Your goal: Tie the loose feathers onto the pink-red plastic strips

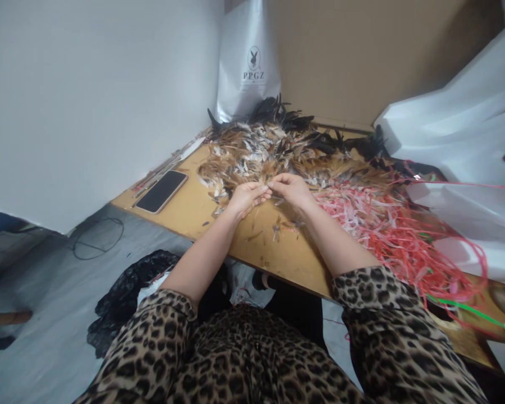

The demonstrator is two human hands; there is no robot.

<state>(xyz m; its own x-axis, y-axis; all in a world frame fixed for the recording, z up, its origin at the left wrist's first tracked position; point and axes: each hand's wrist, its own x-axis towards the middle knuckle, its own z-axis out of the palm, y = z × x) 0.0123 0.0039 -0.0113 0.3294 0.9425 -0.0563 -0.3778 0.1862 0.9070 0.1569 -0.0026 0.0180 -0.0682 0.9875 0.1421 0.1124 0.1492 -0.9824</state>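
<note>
My left hand and my right hand meet above the near edge of a heap of feathers. Both have their fingers pinched together, fingertips nearly touching. Between them there seems to be a small brown feather, partly covered by the fingers and blending with the heap behind. The heap is brown and white in front, with long black feathers at the back. A few loose feathers lie on the wooden table just below my hands.
A phone lies at the table's left. Tangled pink and red strings cover the right side, with a green strip nearby. A silver bag stands behind the feathers; white sheeting is at right. A black plastic bag sits on the floor.
</note>
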